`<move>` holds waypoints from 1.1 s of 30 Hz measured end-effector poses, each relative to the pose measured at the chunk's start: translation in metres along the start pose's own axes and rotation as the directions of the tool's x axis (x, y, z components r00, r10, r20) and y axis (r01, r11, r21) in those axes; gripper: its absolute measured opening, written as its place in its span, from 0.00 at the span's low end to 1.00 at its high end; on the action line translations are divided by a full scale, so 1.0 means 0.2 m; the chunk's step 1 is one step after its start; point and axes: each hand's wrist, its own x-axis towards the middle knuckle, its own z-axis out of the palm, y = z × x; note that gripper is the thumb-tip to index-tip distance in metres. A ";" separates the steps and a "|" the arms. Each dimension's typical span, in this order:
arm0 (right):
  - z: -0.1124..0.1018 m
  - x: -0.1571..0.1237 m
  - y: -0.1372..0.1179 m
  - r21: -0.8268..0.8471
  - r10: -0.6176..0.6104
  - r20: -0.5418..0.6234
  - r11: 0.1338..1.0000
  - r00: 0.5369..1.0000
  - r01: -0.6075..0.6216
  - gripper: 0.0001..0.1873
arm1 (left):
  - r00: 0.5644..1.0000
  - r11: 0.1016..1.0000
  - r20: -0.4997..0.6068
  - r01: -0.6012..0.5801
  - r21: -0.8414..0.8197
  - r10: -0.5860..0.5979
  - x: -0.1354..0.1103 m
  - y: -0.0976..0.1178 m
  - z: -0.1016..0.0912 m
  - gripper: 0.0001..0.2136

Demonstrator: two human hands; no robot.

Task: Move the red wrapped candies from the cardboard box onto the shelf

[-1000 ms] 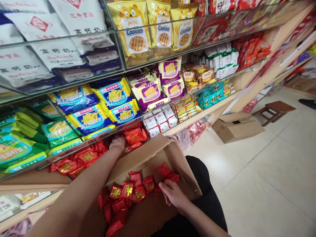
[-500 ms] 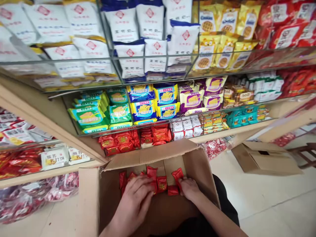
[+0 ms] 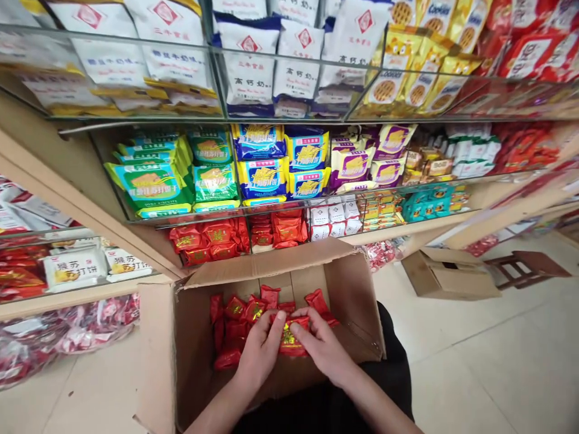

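Note:
An open cardboard box (image 3: 344, 283) rests on my lap, with several small red snack packets (image 3: 235, 308) lying in its far end. Both hands are inside it. My left hand (image 3: 262, 346) and my right hand (image 3: 319, 343) close together from either side on a bunch of red packets (image 3: 289, 339), fingers curled around them. Straight ahead, on the shelf's lowest level, stand more of the same red packets (image 3: 217, 236).
Glass-fronted shelves (image 3: 289, 114) hold white, yellow, green, blue and purple biscuit bags. A second cardboard box (image 3: 447, 280) and a wooden stool (image 3: 527, 265) stand on the tiled floor to the right. Bagged red sweets (image 3: 58, 340) lie at the lower left.
My left hand came back from the shelf into the box. Both hands have drawn together and gathered a bunch of red packets between them. The view has swung left.

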 end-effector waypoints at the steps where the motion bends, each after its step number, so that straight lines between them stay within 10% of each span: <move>1: 0.02 0.00 -0.01 -0.011 -0.045 -0.054 0.999 0.997 0.045 0.14 | 0.999 1.000 -0.043 -0.013 -0.017 0.012 0.01 0.00 0.02 0.13; 12: 0.02 0.05 0.03 -0.605 -0.321 -0.316 0.793 0.893 0.071 0.20 | 0.958 0.993 -0.273 0.060 -0.102 -0.086 -0.04 0.03 0.06 0.19; 24: 0.00 0.01 0.03 -0.448 -0.265 -0.371 0.891 0.890 0.078 0.20 | 0.918 0.999 -0.397 -0.007 -0.041 -0.010 -0.05 -0.10 0.11 0.18; 29: -0.04 -0.01 0.01 -0.428 -0.301 -0.300 0.890 0.905 0.154 0.19 | 0.995 0.985 -0.007 -0.094 0.143 0.096 -0.06 0.05 0.01 0.13; 33: -0.03 -0.02 0.02 -0.416 -0.362 -0.185 0.871 0.914 0.261 0.19 | 0.908 0.906 0.413 -0.230 0.356 0.068 -0.06 0.27 -0.10 0.13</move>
